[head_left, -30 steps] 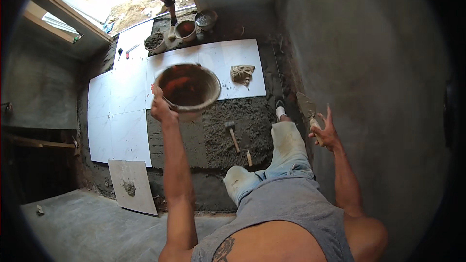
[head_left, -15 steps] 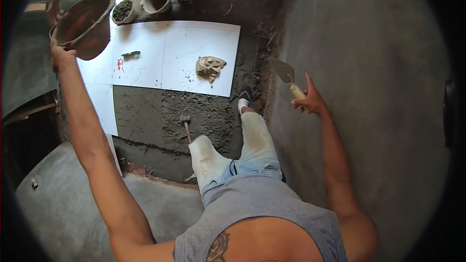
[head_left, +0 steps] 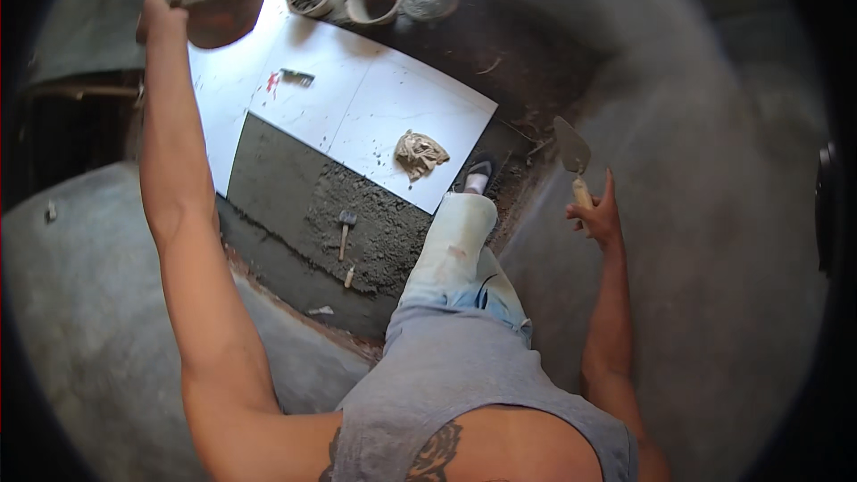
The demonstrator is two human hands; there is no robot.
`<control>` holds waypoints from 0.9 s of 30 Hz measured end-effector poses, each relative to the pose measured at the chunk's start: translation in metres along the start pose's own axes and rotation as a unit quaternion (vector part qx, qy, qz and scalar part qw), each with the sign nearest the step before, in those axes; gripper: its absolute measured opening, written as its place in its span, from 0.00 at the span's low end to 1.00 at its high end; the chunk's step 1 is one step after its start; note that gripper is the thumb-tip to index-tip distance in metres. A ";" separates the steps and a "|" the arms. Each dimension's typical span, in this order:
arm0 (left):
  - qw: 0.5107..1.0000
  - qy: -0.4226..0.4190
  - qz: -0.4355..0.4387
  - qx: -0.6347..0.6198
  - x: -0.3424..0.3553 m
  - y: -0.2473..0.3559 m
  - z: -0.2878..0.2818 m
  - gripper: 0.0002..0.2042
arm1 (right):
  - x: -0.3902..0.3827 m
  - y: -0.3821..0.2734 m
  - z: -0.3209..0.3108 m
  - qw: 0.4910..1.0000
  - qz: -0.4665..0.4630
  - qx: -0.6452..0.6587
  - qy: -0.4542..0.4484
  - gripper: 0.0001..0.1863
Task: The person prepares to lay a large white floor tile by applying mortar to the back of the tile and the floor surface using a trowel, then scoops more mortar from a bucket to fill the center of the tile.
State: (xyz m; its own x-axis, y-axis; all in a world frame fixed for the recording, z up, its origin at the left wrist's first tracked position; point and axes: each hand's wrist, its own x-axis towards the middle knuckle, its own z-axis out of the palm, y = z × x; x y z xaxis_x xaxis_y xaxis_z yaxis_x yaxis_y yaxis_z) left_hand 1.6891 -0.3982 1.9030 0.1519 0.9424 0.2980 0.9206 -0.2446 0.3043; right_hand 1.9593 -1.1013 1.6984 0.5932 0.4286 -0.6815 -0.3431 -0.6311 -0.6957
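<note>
Open air between bucket [head_left: 221, 2] and trowel [head_left: 574, 153]

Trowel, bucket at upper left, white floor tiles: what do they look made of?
Trowel blade: probably steel, dull; thin, grey, pointed. Its handle: likely wood, pale tan; painted plastic possible.

Bucket: perhaps plastic or rubber, matte and grimy; dark wall, reddish-brown patches, paler rim.

Floor tiles: likely glazed ceramic or porcelain; smooth white faces, straight edges.

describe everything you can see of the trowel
The trowel has a pointed, grey, metal-looking blade joined by a short neck to a pale, wood-looking handle. The right hand grips the handle, with the blade's tip pointing away from the person, near the grey wall.
</note>
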 end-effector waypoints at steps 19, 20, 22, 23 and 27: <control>0.792 -0.430 -0.289 -0.323 -0.288 0.078 0.182 0.13 | 0.167 -0.319 0.000 0.995 -0.065 -0.008 -0.079 0.61; 0.803 -0.422 -0.305 -0.290 -0.316 0.072 0.186 0.14 | 0.180 -0.339 0.014 0.993 -0.073 -0.032 -0.086 0.60; 0.780 -0.419 -0.375 -0.274 -0.332 0.071 0.198 0.13 | 0.217 -0.377 0.045 0.990 -0.086 -0.070 -0.091 0.60; 0.745 -0.419 -0.432 -0.286 -0.328 0.069 0.206 0.11 | 0.242 -0.395 0.068 0.992 -0.048 -0.076 -0.089 0.54; 0.691 -0.286 -0.572 -0.337 -0.301 0.057 0.257 0.08 | 0.402 -0.454 0.202 0.979 0.008 0.003 -0.204 0.22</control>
State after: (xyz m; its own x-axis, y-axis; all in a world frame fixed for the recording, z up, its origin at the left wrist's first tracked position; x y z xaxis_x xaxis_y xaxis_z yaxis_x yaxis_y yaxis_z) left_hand 1.7882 -0.6369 1.5979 -0.2429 0.4956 -0.8339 0.2088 0.8662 0.4539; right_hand 2.2059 -0.5121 1.6944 0.2474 0.6426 -0.7252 -0.3546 -0.6365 -0.6849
